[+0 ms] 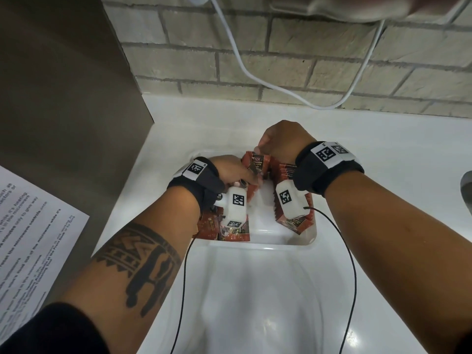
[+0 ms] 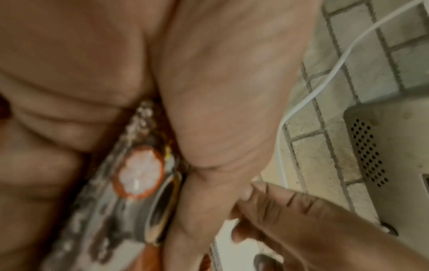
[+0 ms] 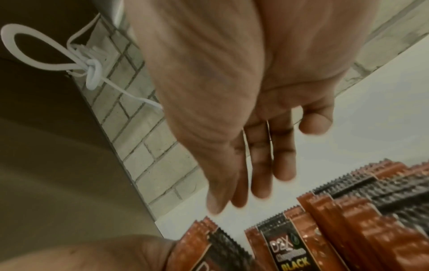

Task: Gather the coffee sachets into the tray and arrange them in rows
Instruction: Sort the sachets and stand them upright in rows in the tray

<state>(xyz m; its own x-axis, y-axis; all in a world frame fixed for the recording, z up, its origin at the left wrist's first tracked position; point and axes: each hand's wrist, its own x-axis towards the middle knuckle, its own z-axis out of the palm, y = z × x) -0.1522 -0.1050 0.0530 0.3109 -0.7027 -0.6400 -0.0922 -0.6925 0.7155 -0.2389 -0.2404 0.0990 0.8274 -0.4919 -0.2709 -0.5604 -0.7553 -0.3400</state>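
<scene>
Left hand (image 1: 233, 171) grips a bundle of sachets (image 1: 256, 166), thumb and fingers curled round them, holding them upright at the far end of the white tray (image 1: 281, 237); the left wrist view shows one packet squeezed between thumb and fingers, though it is blurred. Right hand (image 1: 281, 141) hovers just above the same bundle with its fingers straight and loose, holding nothing, as the right wrist view shows.

A row of sachets (image 1: 291, 172) stands on edge along the tray's right side; more lie flat and jumbled (image 1: 212, 227) at the near left corner, under the left wrist. The tray sits on the white surface (image 1: 383, 149), near a tiled wall with a white cable (image 1: 255, 72) hanging in front of it.

Likely risks from here: the standing row has little to lean on, so a nudge from the right wrist or its camera could tip it like dominoes; the gripped bundle may fan out and slump if the left hand lets go before the right one steadies it; slippery foil packets could also slide past one another under a tight squeeze, spoiling the row; the left forearm resting over the loose packets may drag them about.
</scene>
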